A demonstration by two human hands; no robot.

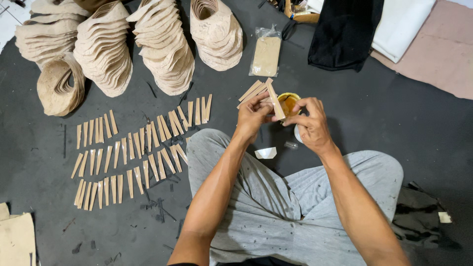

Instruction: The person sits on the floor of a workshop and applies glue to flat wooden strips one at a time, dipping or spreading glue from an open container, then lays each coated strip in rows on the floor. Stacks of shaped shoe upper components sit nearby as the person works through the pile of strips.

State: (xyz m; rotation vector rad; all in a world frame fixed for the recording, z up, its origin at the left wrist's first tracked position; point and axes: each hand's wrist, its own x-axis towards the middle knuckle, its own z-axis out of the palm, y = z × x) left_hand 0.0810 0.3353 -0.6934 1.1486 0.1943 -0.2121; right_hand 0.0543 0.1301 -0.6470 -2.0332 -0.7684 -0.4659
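My left hand [252, 114] grips a small fan of tan tapered strips [252, 90] that point up and left. My right hand [310, 124] pinches one more tan strip [275, 101] against that bundle, its fingers closed on it. Right behind both hands sits an open tin of yellow-brown glue [288, 102] on the dark floor. I sit cross-legged in grey trousers [276, 207], hands above my knees.
Several rows of tan strips [133, 152] lie spread on the grey floor mat [419, 128] to my left. Stacks of curved tan pieces [162, 44] stand at the back. A clear bag of tan sheets [266, 55], black cloth [345, 32] and a white scrap [266, 153] lie nearby.
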